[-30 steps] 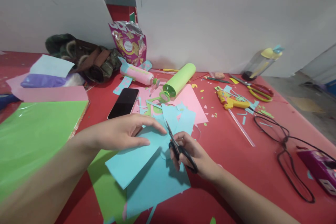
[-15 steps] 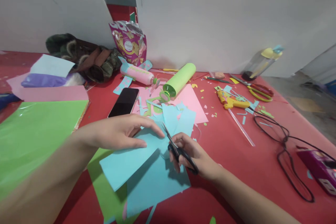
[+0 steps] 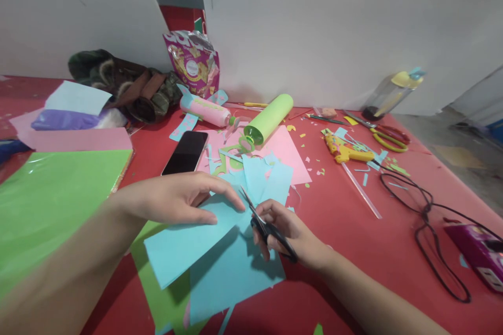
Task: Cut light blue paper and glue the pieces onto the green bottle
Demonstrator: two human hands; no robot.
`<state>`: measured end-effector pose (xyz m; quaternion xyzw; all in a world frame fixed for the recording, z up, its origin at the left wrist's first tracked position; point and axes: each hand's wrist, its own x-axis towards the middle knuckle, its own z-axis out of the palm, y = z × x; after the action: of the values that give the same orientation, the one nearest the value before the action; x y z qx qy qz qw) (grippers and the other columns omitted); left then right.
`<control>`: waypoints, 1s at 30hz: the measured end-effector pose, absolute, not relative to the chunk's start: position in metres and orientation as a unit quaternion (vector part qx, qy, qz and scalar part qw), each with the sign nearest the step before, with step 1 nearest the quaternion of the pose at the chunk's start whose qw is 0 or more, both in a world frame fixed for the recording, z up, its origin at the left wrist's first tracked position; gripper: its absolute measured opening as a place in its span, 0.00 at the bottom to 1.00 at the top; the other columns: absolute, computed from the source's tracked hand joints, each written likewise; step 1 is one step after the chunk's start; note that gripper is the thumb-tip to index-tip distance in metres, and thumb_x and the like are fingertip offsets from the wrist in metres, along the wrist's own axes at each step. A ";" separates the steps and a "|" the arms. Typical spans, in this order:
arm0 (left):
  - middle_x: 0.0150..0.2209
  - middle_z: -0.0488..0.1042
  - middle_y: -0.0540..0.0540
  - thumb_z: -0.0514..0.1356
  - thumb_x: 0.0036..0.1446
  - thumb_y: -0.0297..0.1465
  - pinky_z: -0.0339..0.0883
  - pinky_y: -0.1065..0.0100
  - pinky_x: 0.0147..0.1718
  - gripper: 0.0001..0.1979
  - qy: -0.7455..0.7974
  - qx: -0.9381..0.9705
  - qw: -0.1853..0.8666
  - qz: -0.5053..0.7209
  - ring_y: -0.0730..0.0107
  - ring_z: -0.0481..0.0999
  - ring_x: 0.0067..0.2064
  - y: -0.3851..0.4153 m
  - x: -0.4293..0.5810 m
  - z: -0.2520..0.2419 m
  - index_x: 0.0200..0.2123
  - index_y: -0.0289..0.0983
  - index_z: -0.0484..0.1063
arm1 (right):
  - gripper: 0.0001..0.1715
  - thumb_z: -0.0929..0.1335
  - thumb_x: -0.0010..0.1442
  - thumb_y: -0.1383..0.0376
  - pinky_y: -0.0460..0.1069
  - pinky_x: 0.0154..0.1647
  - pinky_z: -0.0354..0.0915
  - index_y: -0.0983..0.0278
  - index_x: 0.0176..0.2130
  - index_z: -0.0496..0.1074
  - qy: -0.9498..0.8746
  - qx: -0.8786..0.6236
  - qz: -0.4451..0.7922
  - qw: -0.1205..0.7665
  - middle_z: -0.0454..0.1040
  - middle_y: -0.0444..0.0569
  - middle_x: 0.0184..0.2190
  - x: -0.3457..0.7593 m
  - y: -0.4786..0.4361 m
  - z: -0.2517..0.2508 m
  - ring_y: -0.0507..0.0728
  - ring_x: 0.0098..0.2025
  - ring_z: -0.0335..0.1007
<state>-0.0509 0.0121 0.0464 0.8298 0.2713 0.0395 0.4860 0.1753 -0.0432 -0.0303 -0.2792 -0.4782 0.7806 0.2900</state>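
Observation:
My left hand (image 3: 178,199) grips a light blue sheet of paper (image 3: 184,243) by its upper edge, thumb below and fingers over the top. My right hand (image 3: 288,230) is closed on black-handled scissors (image 3: 269,225), whose blades point up and left into the blue paper's edge near my left fingertips. More blue sheets (image 3: 236,272) lie underneath on the red table (image 3: 334,209).
A black phone (image 3: 185,153), a green paper roll (image 3: 269,118), pink paper (image 3: 285,152), a yellow glue gun (image 3: 346,151) with black cable (image 3: 428,220), red-yellow scissors (image 3: 387,136), a bottle (image 3: 389,94), a snack bag (image 3: 192,65), green sheets (image 3: 51,199) and scattered scraps lie about.
The blue sheet in my left hand has turned and slid left and down. The scissors have shifted slightly left along its edge.

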 end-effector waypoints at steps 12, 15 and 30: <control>0.43 0.71 0.46 0.54 0.54 0.28 0.62 0.75 0.38 0.14 0.245 0.827 0.505 0.036 0.68 0.69 0.43 0.014 -0.053 0.043 0.46 0.38 0.66 | 0.27 0.71 0.44 0.53 0.42 0.19 0.60 0.63 0.37 0.58 -0.449 -0.278 0.798 0.290 0.65 0.40 0.25 0.174 -0.044 -0.031 0.45 0.19 0.64; 0.43 0.71 0.46 0.55 0.55 0.29 0.62 0.75 0.36 0.14 0.243 0.831 0.499 0.036 0.68 0.70 0.42 0.015 -0.053 0.042 0.46 0.38 0.66 | 0.27 0.71 0.43 0.53 0.41 0.19 0.60 0.63 0.37 0.58 -0.443 -0.279 0.802 0.287 0.65 0.39 0.25 0.174 -0.045 -0.030 0.45 0.18 0.65; 0.43 0.71 0.45 0.56 0.54 0.30 0.62 0.75 0.34 0.15 0.241 0.820 0.517 0.035 0.68 0.69 0.41 0.015 -0.052 0.039 0.46 0.37 0.66 | 0.26 0.70 0.46 0.54 0.42 0.21 0.61 0.64 0.38 0.58 -0.454 -0.256 0.800 0.299 0.67 0.41 0.25 0.175 -0.045 -0.034 0.45 0.20 0.65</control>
<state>-0.0517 0.0151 0.0389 0.8205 0.2413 0.0351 0.5171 0.1749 -0.0448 -0.0335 -0.2557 -0.4538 0.7997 0.2986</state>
